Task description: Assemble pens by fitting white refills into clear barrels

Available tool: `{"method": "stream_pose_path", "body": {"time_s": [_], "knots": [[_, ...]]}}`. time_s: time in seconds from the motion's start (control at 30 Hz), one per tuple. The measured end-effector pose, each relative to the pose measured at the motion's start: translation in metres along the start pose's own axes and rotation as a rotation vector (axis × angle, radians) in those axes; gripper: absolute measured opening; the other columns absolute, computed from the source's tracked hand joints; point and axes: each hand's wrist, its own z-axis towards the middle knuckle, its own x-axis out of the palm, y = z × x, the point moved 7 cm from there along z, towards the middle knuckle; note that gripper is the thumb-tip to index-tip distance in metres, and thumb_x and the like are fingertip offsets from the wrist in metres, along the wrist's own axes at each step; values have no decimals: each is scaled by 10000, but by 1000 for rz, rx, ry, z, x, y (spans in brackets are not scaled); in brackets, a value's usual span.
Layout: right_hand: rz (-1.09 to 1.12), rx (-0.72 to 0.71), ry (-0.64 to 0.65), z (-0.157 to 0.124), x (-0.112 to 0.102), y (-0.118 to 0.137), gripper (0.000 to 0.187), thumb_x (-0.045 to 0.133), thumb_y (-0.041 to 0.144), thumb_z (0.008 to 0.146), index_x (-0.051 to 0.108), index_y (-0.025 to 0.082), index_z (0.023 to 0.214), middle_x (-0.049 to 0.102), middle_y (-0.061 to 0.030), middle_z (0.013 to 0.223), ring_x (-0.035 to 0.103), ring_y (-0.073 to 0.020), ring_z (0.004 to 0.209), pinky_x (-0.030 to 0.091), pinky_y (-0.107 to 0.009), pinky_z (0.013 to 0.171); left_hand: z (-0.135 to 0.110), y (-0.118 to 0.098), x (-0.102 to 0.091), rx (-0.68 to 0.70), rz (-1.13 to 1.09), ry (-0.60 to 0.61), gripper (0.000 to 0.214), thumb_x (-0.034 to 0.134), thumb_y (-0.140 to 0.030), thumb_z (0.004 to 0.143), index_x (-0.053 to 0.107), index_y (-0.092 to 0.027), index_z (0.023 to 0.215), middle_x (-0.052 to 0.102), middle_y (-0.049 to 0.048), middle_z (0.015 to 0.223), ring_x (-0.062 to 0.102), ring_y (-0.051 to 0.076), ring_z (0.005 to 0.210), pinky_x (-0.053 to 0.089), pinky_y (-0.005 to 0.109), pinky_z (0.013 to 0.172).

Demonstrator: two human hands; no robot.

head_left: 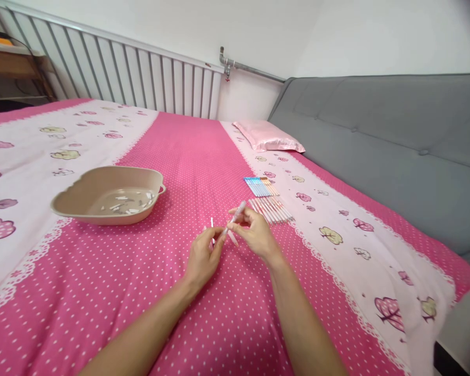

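Already two rows of pens (270, 210) lie right.
My left hand (202, 254) and right hand (256, 232) grip another pen (239, 210), not yet in line; white bits (132, 211) lie in the left basin (102, 176).

White wall (266, 31), ribbed radiator (135, 75), grey padded headboard (387, 117).
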Motion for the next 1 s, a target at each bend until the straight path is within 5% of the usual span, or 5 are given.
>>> {"method": "stream_pose_path", "body": {"time_s": [0.4,0.67,1.0], "knots": [[-113,6,-70,-3,2,3,378,641,298,697,523,179,1035,646,-14,761,621,-158,734,463,-339,770,1,-1,-2,2,-3,-9,213,472,-331,835,591,-170,908,656,42,838,596,161,763,457,292,700],[115,-10,98,-2,6,11,412,595,175,725,492,193,1123,647,-66,1032,606,-155,968,465,-345,872,5,2,-2,-3,-19,9,264,443,-369,843,586,-183,964,659,66,895,608,189,815,476,313,703],[96,-9,71,2,4,11,296,589,188,736,572,179,1032,679,-29,842,643,-152,865,499,-309,784,7,4,-2,-14,14,27,338,426,-422,843,590,-178,1011,659,85,970,618,198,823,488,322,708]]}}
